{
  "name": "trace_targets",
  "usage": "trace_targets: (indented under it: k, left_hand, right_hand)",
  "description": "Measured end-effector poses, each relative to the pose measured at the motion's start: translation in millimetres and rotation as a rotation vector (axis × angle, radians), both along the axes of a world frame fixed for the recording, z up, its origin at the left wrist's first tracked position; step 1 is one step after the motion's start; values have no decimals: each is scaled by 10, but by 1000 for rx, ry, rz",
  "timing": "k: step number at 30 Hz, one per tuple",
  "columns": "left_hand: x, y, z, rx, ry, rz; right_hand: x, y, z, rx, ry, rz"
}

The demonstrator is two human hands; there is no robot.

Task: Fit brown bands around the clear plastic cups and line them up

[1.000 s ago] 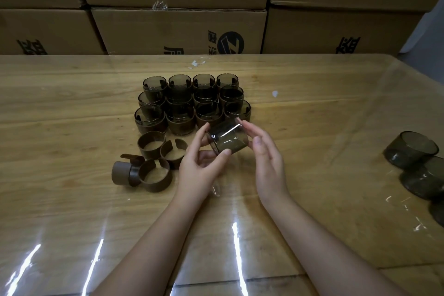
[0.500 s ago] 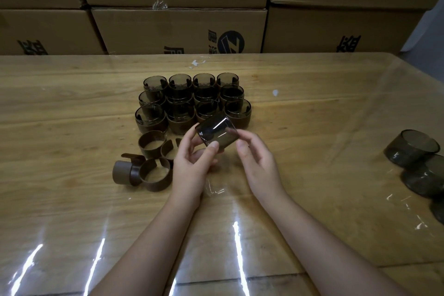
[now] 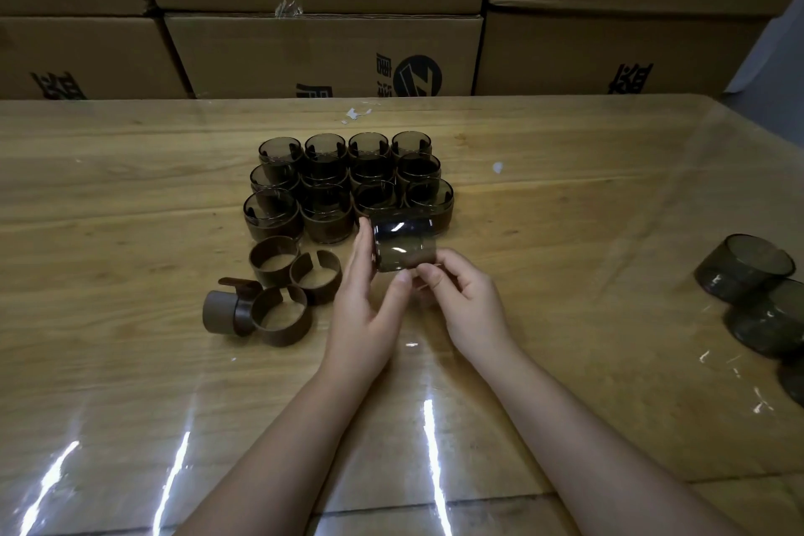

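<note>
Just a wooden worktop (image 3: 130, 231) under a shiny clear plastic sheet (image 3: 609, 361), with stacked cardboard boxes (image 3: 322, 52) with black printing behind it.

From my remote seat I see a pale wooden bench (image 3: 130, 196) under a clear glossy sheet (image 3: 652, 426) that throws bright streaks at 6 o'clock. At 11 o'clock from the middle of my view stand the banded cups (image 3: 326, 215), twelve in three rows of four, packed close. Just nearer, at 9 o'clock, four loose bands (image 3: 273, 259) cluster together: three stand on edge as open rings, while the fourth band (image 3: 219, 311) lies on its side at the cluster's 8 o'clock, touching its neighbour. Out at 3 o'clock, by the right edge, three bare cups (image 3: 746, 270) overlap in my view, the nearest cut off by the frame. A white scrap (image 3: 356, 114) lies at 12 o'clock and a pale speck (image 3: 498, 167) at 1 o'clock.
</note>
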State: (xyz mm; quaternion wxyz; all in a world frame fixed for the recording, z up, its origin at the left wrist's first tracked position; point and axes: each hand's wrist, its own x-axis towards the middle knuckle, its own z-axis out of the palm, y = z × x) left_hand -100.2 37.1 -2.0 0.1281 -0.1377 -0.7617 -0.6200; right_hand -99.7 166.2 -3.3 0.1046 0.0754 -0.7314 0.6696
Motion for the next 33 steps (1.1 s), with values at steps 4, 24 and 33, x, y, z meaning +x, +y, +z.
trace_targets:
  k: [4,24,33]
  left_hand:
    - [36,29,-20,-150,81,-36]
    - [11,16,-17,-59,84,99]
    - [24,36,-39,-146,187,55]
  right_hand:
    - [-41,38,-41,-12,-29,-104]
    - [61,-45,40,-49,9,46]
    - [2,14,-8,-54,-66,-54]
